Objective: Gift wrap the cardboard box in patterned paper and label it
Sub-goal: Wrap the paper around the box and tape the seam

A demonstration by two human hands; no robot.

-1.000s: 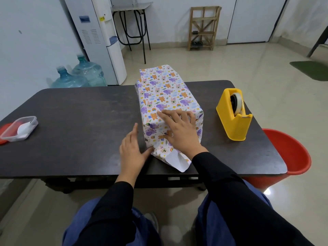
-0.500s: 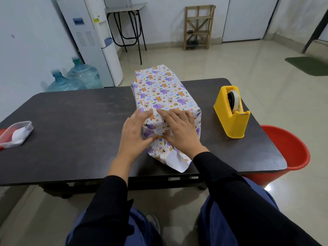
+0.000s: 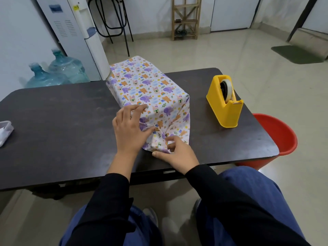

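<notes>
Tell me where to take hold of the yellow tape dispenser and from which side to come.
Grip the tape dispenser across its two flat side walls at the tall far end, coming from above, probably with the right hand, which is nearer. The roll fills the open top slot and the cutter sits at the low near end, so avoid those.

Wrapped box [image 3: 149, 89] on table [image 3: 62, 121]; tape dispenser [image 3: 225, 103] to its right.

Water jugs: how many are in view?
2. The nearer jug stands on the floor beyond the far left edge of the table; the farther jug is right of it, by the white dispenser. Others may be hidden.
</notes>
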